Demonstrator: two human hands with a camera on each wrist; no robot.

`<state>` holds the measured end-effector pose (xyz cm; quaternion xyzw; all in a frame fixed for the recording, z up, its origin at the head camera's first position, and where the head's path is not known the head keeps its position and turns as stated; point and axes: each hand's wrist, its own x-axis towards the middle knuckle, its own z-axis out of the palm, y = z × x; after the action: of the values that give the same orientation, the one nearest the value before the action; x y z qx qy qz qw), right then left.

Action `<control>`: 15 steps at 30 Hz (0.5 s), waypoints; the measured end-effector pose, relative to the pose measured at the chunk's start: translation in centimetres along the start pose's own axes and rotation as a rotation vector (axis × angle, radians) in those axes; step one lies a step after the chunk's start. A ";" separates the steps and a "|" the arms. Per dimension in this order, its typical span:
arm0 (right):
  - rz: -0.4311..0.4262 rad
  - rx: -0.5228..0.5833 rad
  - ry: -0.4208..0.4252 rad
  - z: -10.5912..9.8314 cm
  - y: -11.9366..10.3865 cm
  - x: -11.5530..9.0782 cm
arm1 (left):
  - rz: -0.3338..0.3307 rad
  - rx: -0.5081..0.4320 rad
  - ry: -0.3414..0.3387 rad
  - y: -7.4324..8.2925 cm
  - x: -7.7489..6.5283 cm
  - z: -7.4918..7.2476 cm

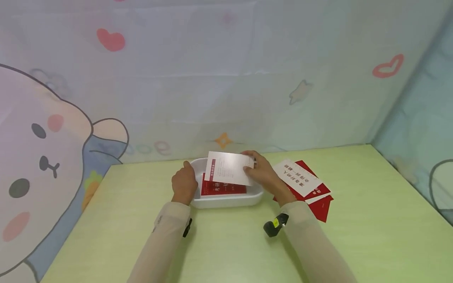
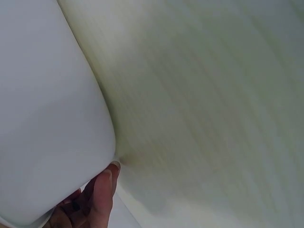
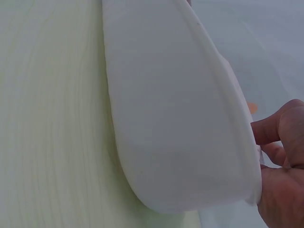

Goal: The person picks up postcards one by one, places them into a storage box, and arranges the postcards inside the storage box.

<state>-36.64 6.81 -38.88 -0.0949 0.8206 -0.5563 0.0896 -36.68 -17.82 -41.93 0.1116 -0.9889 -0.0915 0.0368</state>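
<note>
A white plastic tub (image 1: pixel 226 203) stands on the table against the backdrop. At its left end my left hand (image 1: pixel 185 183) grips the rim; in the left wrist view the fingers (image 2: pixel 102 192) curl against the tub's outer wall. My right hand (image 1: pixel 261 171) pinches a white printed card (image 1: pixel 230 167) by its right edge, between thumb and fingers, over the tub. A dark red band with characters runs down the card's left side. Below it, a red card (image 1: pixel 219 190) with pale lettering lies in the tub, partly hidden. The tub's wall blocks the held card in the right wrist view.
Right of the tub, several red cards (image 1: pixel 322 208) lie in an overlapping pile, with a white lettered card (image 1: pixel 296 177) on top. My right forearm covers part of the pile. A patterned cloth backdrop (image 1: pixel 198 78) rises behind the pale green table (image 1: pixel 141 196).
</note>
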 end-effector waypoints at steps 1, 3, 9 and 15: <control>-0.003 0.003 -0.005 0.1 -0.1 0.0 | 0.000 0.000 0.003 -0.1 0.0 -0.1; -0.001 0.001 -0.010 0.4 -0.3 0.1 | 0.004 0.001 0.007 -0.2 0.0 -0.2; 0.023 -0.062 -0.035 1.3 -0.4 0.6 | 0.005 -0.003 0.008 -0.8 -0.1 -0.4; -0.061 -0.206 -0.046 2.3 0.0 0.9 | -0.001 -0.013 -0.003 -1.1 -0.3 -0.3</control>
<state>-36.94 4.52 -39.79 -0.1412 0.8679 -0.4693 0.0811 -36.12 -18.85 -41.85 0.1116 -0.9882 -0.0982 0.0362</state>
